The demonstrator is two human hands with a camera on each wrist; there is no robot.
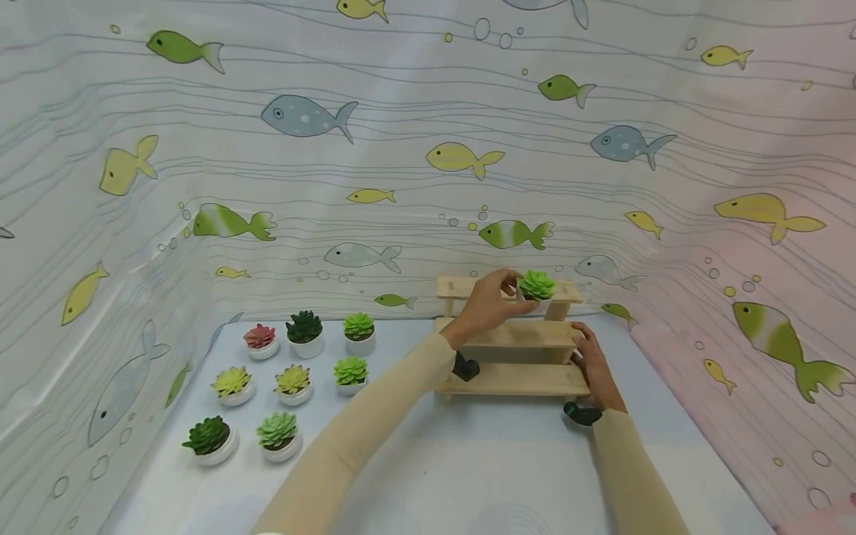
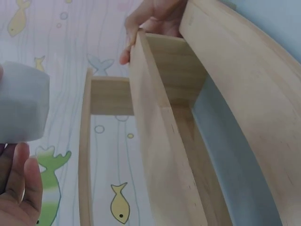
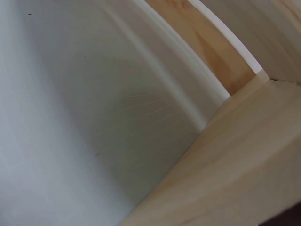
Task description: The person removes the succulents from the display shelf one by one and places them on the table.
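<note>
My left hand (image 1: pixel 488 306) pinches a bright green potted succulent (image 1: pixel 537 285) between thumb and fingers, in front of the top tier of a three-tier wooden shelf (image 1: pixel 515 379). In the left wrist view its smooth white pot (image 2: pixel 23 103) shows at the left, with fingertips (image 2: pixel 31 176) under and beside it. My right hand (image 1: pixel 592 365) grips the right end of the middle tier; the left wrist view shows its fingers bent over the board's end. Only the wood of the shelf (image 3: pixel 235 155) and a pale surface fill the right wrist view.
Several potted succulents stand in loose rows on the left of the white table (image 1: pixel 468 475), among them a red one (image 1: pixel 260 338), a dark green one (image 1: pixel 305 331) and a yellow-green one (image 1: pixel 232 383). A fish-patterned curtain (image 1: pixel 401 67) rises behind the shelf and along both sides.
</note>
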